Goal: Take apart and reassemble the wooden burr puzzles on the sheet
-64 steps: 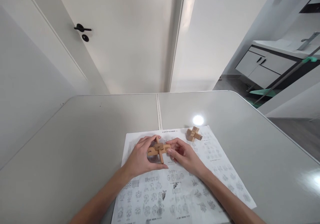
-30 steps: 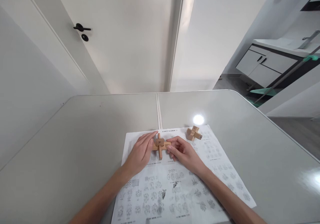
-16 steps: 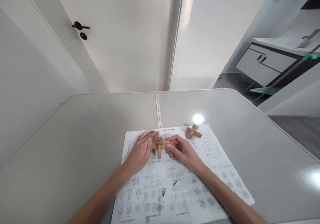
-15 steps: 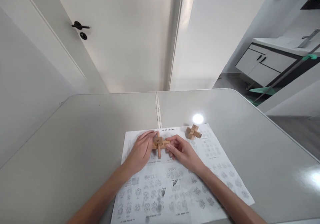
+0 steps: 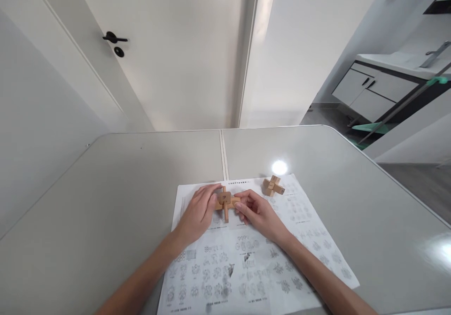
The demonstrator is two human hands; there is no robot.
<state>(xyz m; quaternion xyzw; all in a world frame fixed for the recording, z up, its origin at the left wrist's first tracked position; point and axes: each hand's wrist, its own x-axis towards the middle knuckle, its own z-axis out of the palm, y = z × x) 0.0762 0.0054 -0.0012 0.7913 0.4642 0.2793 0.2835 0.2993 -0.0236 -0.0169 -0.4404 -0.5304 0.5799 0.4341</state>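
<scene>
A wooden interlocking puzzle (image 5: 224,198) rests on the printed sheet (image 5: 225,249) between both hands. It has crossing bars and a round rod that points toward me; a dark mark shows on its top block. My left hand (image 5: 199,211) closes round its left end, fingers bent over the far side. With thumb and fingers, my right hand (image 5: 255,211) pinches the bar at the right end. Parts of the puzzle under the fingers are hidden. A second wooden puzzle (image 5: 273,186), cross-shaped with several bars, lies on the sheet beyond my right hand.
The sheet carries rows of small diagrams and some torn spots. It lies on a grey table (image 5: 116,211) with a seam (image 5: 223,155) down its middle. Behind the table are a white door (image 5: 183,61) and, at right, a sink cabinet (image 5: 377,87).
The view has shifted very slightly. Both hands keep their hold on the puzzle, and the second puzzle stays where it was.
</scene>
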